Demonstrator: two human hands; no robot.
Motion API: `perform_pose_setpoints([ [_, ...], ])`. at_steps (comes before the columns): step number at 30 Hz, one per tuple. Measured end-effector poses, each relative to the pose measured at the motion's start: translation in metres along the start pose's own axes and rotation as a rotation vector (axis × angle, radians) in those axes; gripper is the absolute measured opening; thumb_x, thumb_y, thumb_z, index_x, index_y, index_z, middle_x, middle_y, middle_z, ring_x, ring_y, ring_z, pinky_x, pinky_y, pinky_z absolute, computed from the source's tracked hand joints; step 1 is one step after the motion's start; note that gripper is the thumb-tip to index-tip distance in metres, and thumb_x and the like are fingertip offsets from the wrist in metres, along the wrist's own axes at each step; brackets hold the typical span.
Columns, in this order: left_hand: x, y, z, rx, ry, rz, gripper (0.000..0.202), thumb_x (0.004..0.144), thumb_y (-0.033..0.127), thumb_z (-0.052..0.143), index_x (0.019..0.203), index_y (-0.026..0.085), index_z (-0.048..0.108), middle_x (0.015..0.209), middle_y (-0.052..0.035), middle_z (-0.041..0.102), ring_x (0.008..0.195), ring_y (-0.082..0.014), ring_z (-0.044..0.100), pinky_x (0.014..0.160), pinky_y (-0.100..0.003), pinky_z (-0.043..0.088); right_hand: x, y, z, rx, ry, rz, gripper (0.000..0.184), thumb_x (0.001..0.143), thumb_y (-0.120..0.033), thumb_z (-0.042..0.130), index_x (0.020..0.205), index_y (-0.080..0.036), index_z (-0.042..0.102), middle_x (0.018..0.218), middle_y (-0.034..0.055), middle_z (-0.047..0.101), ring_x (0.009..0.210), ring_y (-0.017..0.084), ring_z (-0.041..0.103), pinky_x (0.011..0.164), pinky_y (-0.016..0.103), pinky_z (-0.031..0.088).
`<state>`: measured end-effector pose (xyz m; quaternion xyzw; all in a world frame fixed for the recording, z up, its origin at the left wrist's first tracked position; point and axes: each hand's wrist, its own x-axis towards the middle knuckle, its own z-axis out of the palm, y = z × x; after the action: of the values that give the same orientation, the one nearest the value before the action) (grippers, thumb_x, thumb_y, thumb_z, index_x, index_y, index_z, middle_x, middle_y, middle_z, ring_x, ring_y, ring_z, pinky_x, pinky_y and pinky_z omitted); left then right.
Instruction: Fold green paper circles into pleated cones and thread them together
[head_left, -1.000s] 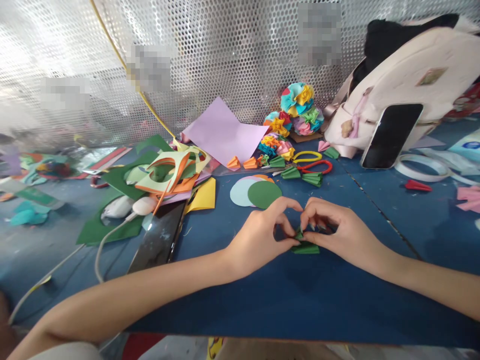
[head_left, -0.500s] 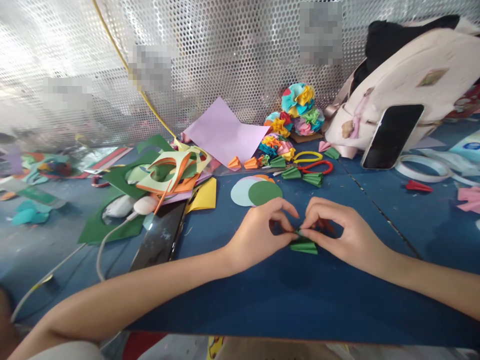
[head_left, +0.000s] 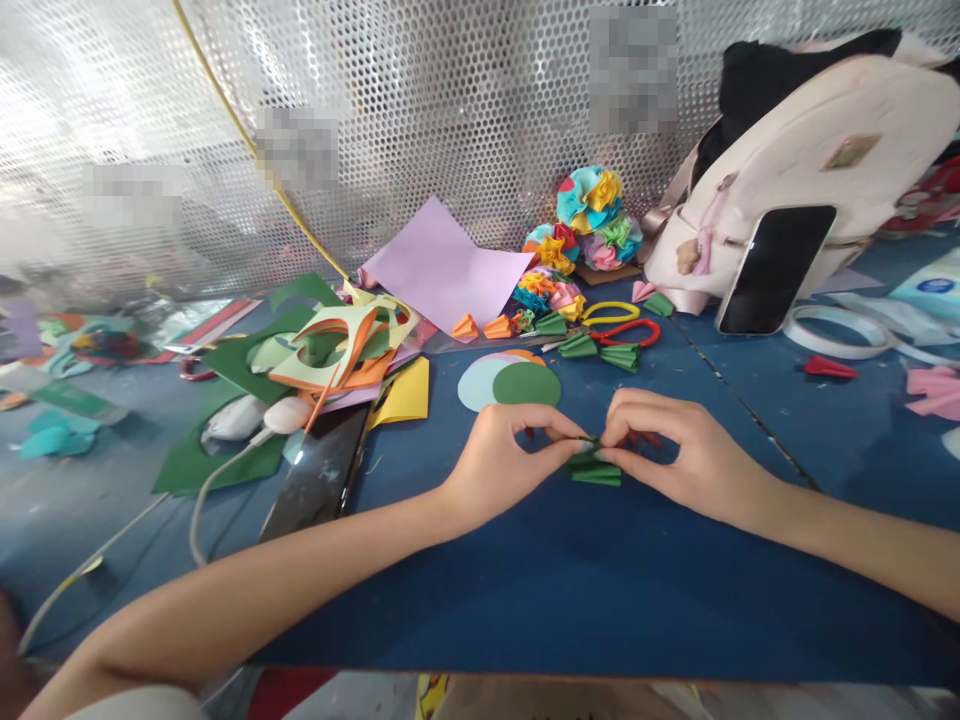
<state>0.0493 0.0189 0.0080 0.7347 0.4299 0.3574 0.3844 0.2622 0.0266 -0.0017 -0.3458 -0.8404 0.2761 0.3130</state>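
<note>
Between my two hands is a pleated piece of green paper (head_left: 596, 472), its folded edges fanning toward me. My left hand (head_left: 504, 465) pinches it from the left with thumb and forefinger. From the right, my right hand (head_left: 679, 450) pinches the same paper, its fingertips almost meeting the left ones. Part of the paper is hidden behind the fingers. Just beyond my left hand lie overlapping paper circles, a green circle (head_left: 527, 384) and a light blue circle (head_left: 478, 383) among them. Several folded green paper pieces (head_left: 619, 357) rest beyond my right hand.
Scissors (head_left: 637, 332) with red and yellow handles lie behind the folded pieces. Paper pompoms (head_left: 589, 200) stand by a perforated metal wall. A phone (head_left: 780, 268) leans on a pale backpack (head_left: 810, 150). Paper scraps (head_left: 247, 355), a cable (head_left: 196, 515) and a dark phone-like slab (head_left: 319, 480) lie left.
My left fingers have closed from a looser curl to a tighter pinch. Hands and green paper have shifted slightly up and left, and the camera view has turned a little.
</note>
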Motion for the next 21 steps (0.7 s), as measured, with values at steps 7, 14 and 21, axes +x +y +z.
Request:
perform_pose_setpoints([
  [7,0.002,0.003,-0.005,-0.03,0.049,0.009,0.009,0.081,0.018,0.067,0.077,0.017,0.074,0.081,-0.0024,0.075,0.077,-0.0157,0.066,0.071,-0.026,0.049,0.016,0.023,-0.046,-0.151,-0.282,-0.163,0.012,0.086,-0.035,0.066,0.095,-0.028,0.07,0.096,0.0025,0.067,0.09,0.02,0.06,0.081,0.033,0.044],
  [14,0.003,-0.005,-0.007,-0.118,0.047,0.021,0.008,0.082,0.018,0.068,0.081,0.016,0.076,0.084,-0.0049,0.075,0.08,-0.017,0.066,0.076,-0.028,0.051,0.018,0.04,-0.063,-0.439,-0.429,-0.262,0.012,0.092,-0.036,0.058,0.089,-0.028,0.066,0.088,0.0004,0.067,0.084,0.02,0.059,0.073,0.032,0.04],
  [21,0.002,-0.004,-0.006,-0.042,0.032,0.139,0.011,0.085,0.019,0.066,0.084,0.019,0.077,0.081,-0.0047,0.074,0.08,-0.0177,0.064,0.079,-0.031,0.051,0.014,0.035,-0.045,-0.489,-0.348,-0.299,0.02,0.098,-0.034,0.047,0.087,-0.024,0.06,0.086,0.002,0.065,0.079,0.019,0.058,0.071,0.032,0.04],
])
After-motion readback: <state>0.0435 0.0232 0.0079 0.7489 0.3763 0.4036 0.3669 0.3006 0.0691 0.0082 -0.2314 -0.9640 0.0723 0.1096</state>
